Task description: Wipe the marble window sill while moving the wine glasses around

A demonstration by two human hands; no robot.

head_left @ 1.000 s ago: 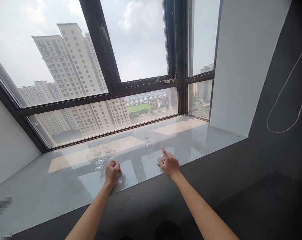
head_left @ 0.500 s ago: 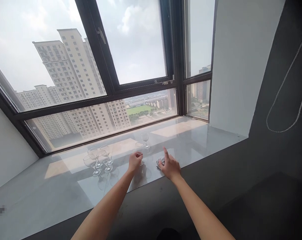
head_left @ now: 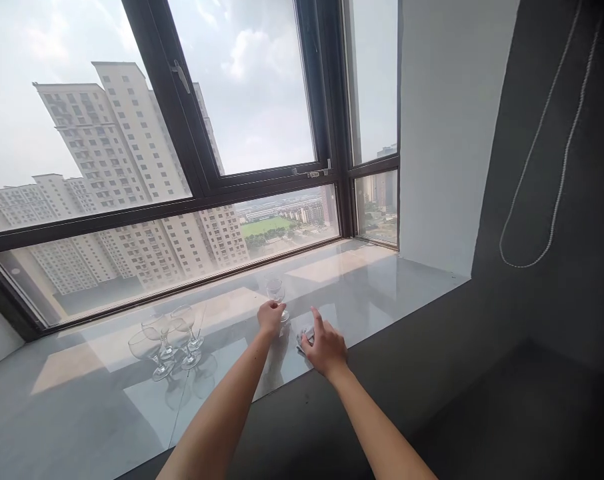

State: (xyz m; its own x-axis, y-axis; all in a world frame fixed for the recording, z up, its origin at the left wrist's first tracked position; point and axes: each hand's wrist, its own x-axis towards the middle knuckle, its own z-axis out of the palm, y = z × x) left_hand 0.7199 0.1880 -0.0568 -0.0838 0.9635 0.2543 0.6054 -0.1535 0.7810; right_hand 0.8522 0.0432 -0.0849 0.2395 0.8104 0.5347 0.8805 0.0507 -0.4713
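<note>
Change: since the frame a second back, my left hand (head_left: 271,315) had left the cluster of glasses low on the left and come across to centre frame; the view had swung so the cluster sat further left.
Left fingers: curled, tips closed toward each other at the wine glass (head_left: 275,293) just above them. I could not tell if they gripped a glass; one faint glass shape seemed to sit at the hand itself, too transparent to be sure.
Right fingers: forefinger stretched up and forward, the others bent down onto a small grey cloth (head_left: 303,338), pinning it to the sill.
Right hand: my right hand (head_left: 323,348) lay just right of and below the left one, near it but apart.
Wine glass: upright on the windowsill (head_left: 382,280), centre of the frame, just beyond the left hand's knuckles.
Cloth: bunched at the sill's near edge, mostly hidden under the right hand.
Other glasses: the glass cluster (head_left: 168,337), about four stemmed glasses standing close together, lower left of centre, well apart from both hands.
Sill: glossy pale stone, mirroring the panes, running from lower left to centre right.
Surroundings: dark window frame (head_left: 202,187) across the upper frame, tower blocks (head_left: 107,147) outside at upper left, bead chain (head_left: 547,153) looped on the dark wall at upper right.
</note>
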